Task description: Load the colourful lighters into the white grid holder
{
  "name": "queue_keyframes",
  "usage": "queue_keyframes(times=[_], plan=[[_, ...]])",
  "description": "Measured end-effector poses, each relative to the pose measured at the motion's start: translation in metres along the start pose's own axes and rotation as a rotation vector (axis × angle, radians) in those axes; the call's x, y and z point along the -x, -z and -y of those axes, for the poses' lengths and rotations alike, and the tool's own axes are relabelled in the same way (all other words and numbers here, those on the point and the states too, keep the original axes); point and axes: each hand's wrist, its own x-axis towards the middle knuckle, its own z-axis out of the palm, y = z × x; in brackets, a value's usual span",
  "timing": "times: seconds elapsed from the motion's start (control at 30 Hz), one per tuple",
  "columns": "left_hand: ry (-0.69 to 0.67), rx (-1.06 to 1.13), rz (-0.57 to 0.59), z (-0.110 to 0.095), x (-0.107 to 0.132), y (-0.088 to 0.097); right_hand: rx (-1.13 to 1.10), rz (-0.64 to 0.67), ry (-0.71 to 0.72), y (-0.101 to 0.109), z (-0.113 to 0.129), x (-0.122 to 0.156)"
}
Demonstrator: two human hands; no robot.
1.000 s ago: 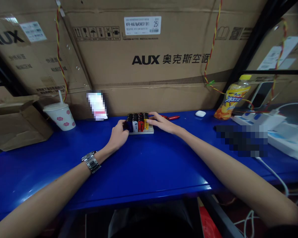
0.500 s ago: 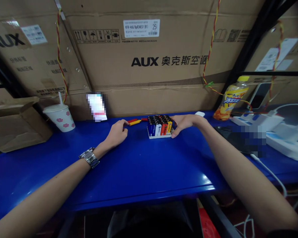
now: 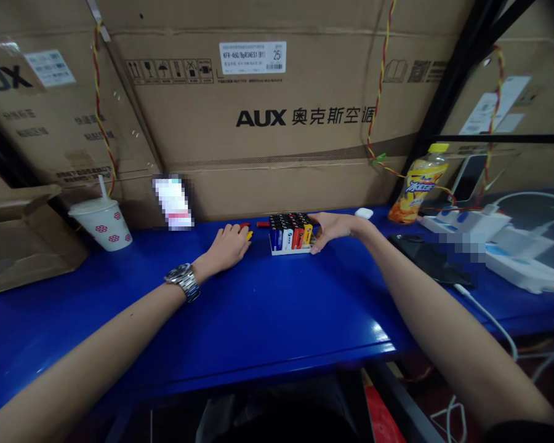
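Observation:
Upright lighters (image 3: 298,236) in blue, white, orange and yellow stand in rows in a shallow white tray (image 3: 290,251) on the blue table. My right hand (image 3: 327,229) grips the tray's right end, thumb at the front corner and fingers behind. To the left, my left hand (image 3: 228,245) reaches palm down over loose lighters, its fingers curled on a yellow lighter (image 3: 250,235) that shows only at one end. A red lighter (image 3: 244,224) peeks out just beyond those fingertips. Another red lighter (image 3: 263,224) lies behind the tray's left side.
On the left stand a paper cup with straw (image 3: 102,224) and an open cardboard box (image 3: 32,240). A phone with a lit screen (image 3: 173,203) leans on the large carton behind. At right are a drink bottle (image 3: 415,187), a white case (image 3: 364,213), a black phone (image 3: 420,255) and a power strip (image 3: 512,264).
My left hand has moved forward over the loose lighters and now covers most of the yellow one. My right hand stays on the tray. The view has shifted slightly.

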Motion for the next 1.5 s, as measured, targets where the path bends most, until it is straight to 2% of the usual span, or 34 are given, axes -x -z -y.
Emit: queue_keyframes(times=[0.13, 0.3, 0.43, 0.6, 0.83, 1.17, 1.27, 1.5], plan=[[-0.018, -0.028, 0.054, 0.007, 0.026, 0.003, 0.026, -0.083, 0.023, -0.006, -0.003, -0.008], [0.07, 0.035, -0.003, 0.023, 0.043, 0.0, 0.099, -0.193, 0.087, -0.021, -0.008, -0.028], [0.181, 0.286, -0.044, 0.029, 0.042, 0.001, 0.118, -0.289, 0.137, -0.039, -0.008, -0.042], [0.213, 0.694, -0.18, 0.014, 0.045, 0.014, 0.129, -0.356, 0.209, -0.06, -0.003, -0.055], [0.209, 0.814, -0.316, -0.015, 0.052, 0.032, 0.037, -0.28, 0.329, -0.073, 0.012, -0.058], [0.358, 0.692, -0.449, -0.015, 0.05, 0.029, -0.24, -0.146, 0.277, -0.068, 0.005, -0.058], [0.372, 0.692, -0.455, -0.016, 0.05, 0.028, -0.21, -0.129, 0.267, -0.066, 0.003, -0.057], [0.367, 0.711, -0.459, -0.015, 0.049, 0.024, -0.043, -0.209, 0.255, -0.066, 0.001, -0.056]])
